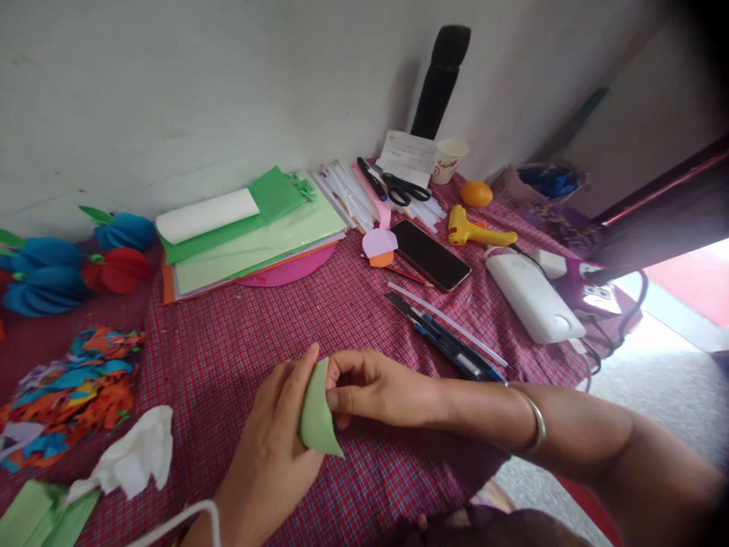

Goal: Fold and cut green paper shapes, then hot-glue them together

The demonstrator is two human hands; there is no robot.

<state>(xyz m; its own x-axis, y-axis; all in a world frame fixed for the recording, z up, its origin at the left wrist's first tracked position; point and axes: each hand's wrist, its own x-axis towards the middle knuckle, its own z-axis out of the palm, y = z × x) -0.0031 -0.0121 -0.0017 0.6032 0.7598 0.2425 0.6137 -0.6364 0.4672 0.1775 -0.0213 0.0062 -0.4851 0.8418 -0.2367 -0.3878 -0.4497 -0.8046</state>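
Holding one curved piece of pale green paper (317, 416) over the checked cloth (228, 342) with two hands: gripped in the closed left hand (279, 425), thumb out of sight, and pinched at the near edge between bent fingers and thumb of the right hand (370, 387). Lying or standing beyond: one phone (433, 254), one pair of scissors (392, 179), one yellow glue gun (477, 231), one orange (476, 194), one paper cup (449, 161).
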